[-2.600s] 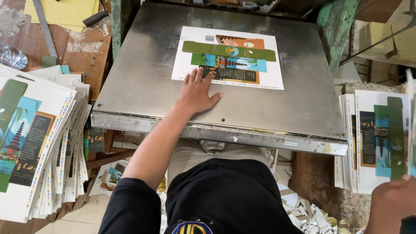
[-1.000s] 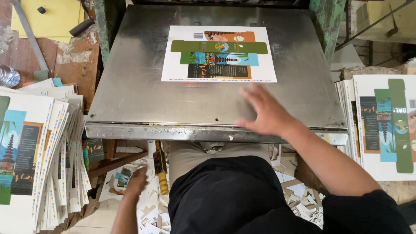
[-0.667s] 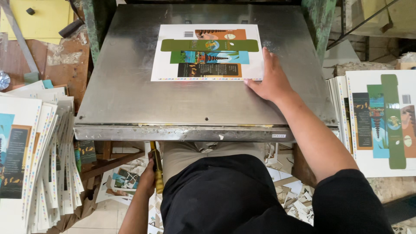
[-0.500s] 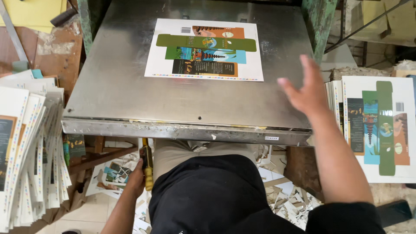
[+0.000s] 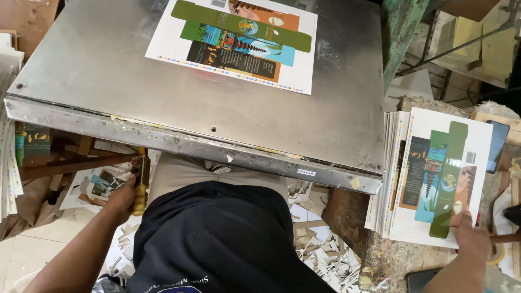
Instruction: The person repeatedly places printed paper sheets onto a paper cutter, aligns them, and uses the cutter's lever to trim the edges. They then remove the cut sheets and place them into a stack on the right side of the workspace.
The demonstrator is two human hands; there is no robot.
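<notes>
My left hand (image 5: 122,198) is below the front edge of the steel press plate (image 5: 125,81), closed around a yellow control handle (image 5: 140,182) hanging under the plate. A printed box sheet (image 5: 236,40), white with green, blue, black and orange panels, lies flat on the far part of the plate. My right hand (image 5: 473,240) rests on the near edge of the top sheet of a stack of printed sheets (image 5: 434,173) at the right; whether it grips the sheet I cannot tell.
Another pile of sheets (image 5: 10,152) shows at the left edge. Cardboard offcuts (image 5: 320,255) litter the floor beneath the plate. A green machine frame post (image 5: 401,32) rises at the plate's right. A dark phone (image 5: 496,146) lies beside the right stack.
My right hand left the sheet on the plate and swung right and down to the stack. My left hand went under the plate and took the yellow handle. The view tilted.
</notes>
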